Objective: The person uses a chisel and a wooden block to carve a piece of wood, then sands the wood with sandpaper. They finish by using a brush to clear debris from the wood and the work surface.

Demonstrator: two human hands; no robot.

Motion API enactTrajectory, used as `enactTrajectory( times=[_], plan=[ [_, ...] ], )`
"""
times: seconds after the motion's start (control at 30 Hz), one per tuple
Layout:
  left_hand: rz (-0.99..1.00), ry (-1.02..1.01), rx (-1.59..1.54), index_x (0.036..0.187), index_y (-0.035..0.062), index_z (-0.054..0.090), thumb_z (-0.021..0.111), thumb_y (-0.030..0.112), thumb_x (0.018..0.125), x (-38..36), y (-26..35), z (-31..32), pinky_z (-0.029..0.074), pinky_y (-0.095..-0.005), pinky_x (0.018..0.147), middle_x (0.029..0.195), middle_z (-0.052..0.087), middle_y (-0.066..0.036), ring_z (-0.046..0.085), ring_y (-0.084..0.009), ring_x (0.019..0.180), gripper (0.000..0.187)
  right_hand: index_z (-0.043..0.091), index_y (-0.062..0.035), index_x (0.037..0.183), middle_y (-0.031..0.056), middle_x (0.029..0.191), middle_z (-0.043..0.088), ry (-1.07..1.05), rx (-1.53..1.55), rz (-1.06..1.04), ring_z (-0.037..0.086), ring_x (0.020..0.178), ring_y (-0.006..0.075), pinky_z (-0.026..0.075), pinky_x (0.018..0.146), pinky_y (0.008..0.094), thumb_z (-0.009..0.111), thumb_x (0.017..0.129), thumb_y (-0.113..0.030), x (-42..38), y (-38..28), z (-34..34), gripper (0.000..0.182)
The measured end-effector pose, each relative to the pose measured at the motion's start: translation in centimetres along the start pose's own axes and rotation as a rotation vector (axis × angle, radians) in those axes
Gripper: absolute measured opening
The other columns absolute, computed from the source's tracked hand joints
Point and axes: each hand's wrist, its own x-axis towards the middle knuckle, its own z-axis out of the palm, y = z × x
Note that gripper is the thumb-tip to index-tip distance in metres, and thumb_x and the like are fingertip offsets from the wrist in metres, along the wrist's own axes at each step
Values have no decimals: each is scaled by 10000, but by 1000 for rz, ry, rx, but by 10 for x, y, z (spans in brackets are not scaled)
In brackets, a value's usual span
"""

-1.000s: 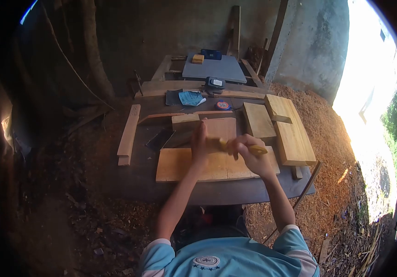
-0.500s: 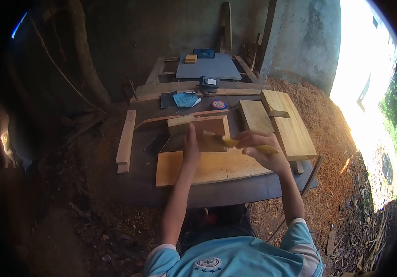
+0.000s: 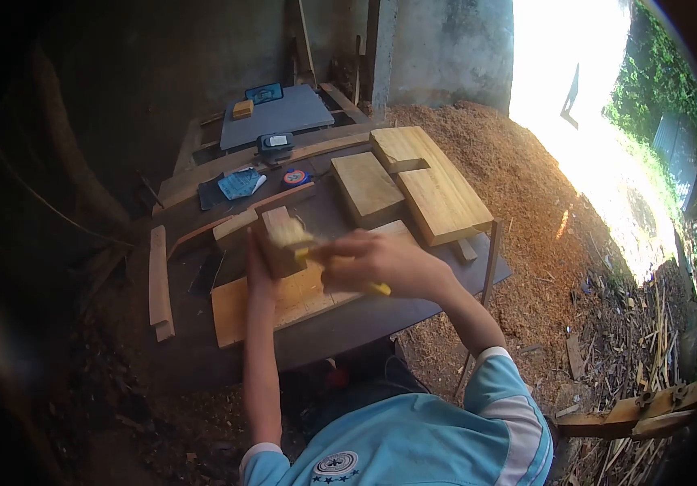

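Observation:
My right hand (image 3: 360, 263) is wrapped round a yellow-handled brush (image 3: 304, 245), whose pale bristles are at the top end of a brown wooden block (image 3: 275, 247). The block is tilted up above a light plank (image 3: 231, 312) lying along the table's near side. At the block's left side is my left hand (image 3: 257, 263), holding it; most of its fingers are hidden behind the wood. Behind the block lies a short pale wood piece (image 3: 235, 227). The brush is slightly blurred.
Thick light boards (image 3: 445, 198) and a smaller board (image 3: 366, 185) lie on the right. A tape measure (image 3: 294, 177), a blue packet (image 3: 241, 184) and a black device (image 3: 275, 143) are farther back. A narrow wood strip (image 3: 159, 279) lies left; a phone (image 3: 264, 94) stands on the grey board.
The view has turned right, shifting the table leftward. The brown block is now tilted up in my left hand, and the brush has come to its top end.

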Motion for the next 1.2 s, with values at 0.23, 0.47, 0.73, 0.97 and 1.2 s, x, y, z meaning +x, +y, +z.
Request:
enactTrajectory(
  times=[0.23, 0.47, 0.73, 0.97, 1.2],
  plan=[
    [-126, -465, -315, 1191, 53, 501, 392, 668, 842, -14, -1, 17, 557, -292, 542, 929, 605, -135, 631, -232, 743, 716, 624, -2, 885, 132, 1012, 620, -68, 410, 28, 604, 926, 304, 475, 783, 357, 607, 829, -130, -6, 5, 16, 141],
    [-399, -543, -355, 1365, 64, 314, 348, 791, 738, -33, -20, 21, 406, -415, 995, 1293, 430, -162, 459, -281, 1175, 961, 630, 5, 928, 117, 898, 645, -46, 587, 9, 628, 835, 275, 481, 736, 355, 627, 839, -151, 4, 20, 34, 179],
    [-274, -652, -574, 1334, 160, 403, 387, 711, 755, -22, -10, 24, 445, -539, 879, 1289, 469, -120, 490, -306, 1152, 800, 632, 6, 883, 110, 925, 658, 456, 480, 248, 657, 846, 222, 527, 720, 320, 656, 813, -86, 13, 33, 2, 118],
    [-29, -382, -335, 1311, 144, 411, 455, 633, 738, -22, 5, 21, 418, -535, 909, 1236, 492, -110, 487, -272, 1133, 754, 659, -3, 821, 124, 931, 660, -114, 439, 32, 650, 903, 260, 518, 763, 339, 684, 776, -86, 25, 17, 10, 98],
    [-157, -368, -577, 1308, 119, 424, 416, 683, 758, -16, -3, 14, 425, -494, 894, 1194, 509, -119, 505, -273, 1083, 788, 648, -4, 837, 116, 826, 663, 224, 346, 199, 657, 866, 251, 509, 707, 332, 650, 824, -122, 29, 25, 17, 119]
  ],
)
